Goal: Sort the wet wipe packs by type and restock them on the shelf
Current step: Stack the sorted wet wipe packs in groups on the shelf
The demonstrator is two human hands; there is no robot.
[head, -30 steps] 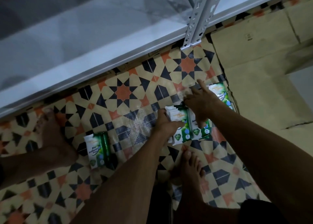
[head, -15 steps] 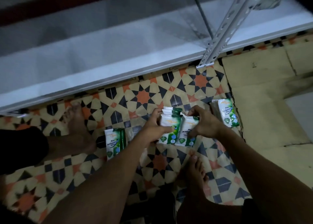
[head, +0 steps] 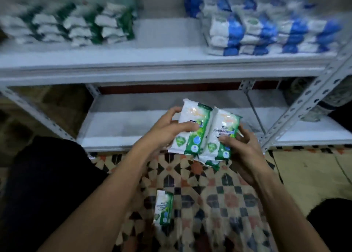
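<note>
My left hand (head: 167, 130) grips a stack of green-and-white wet wipe packs (head: 192, 128), thumb across the front. Beside it my right hand (head: 242, 149) grips a second stack of the same green packs (head: 221, 135), with more packs showing beneath. Both stacks are lifted off the floor, in front of the bare lower shelf (head: 133, 122). One green pack (head: 163, 208) lies on the patterned floor below my arms. On the upper shelf (head: 163, 61), green packs (head: 76, 25) are stacked at the left and blue packs (head: 266, 31) at the right.
A perforated metal shelf post (head: 304, 103) slants down at the right. Flattened cardboard (head: 314, 171) covers the floor at the right. My dark-clothed knees sit at the left (head: 43, 185) and lower right (head: 329, 223). A gap lies between the green and blue stacks.
Both hands gathered the green packs on the floor and lifted them up. The view rose from the floor to the shelves, so the stocked upper shelf now shows.
</note>
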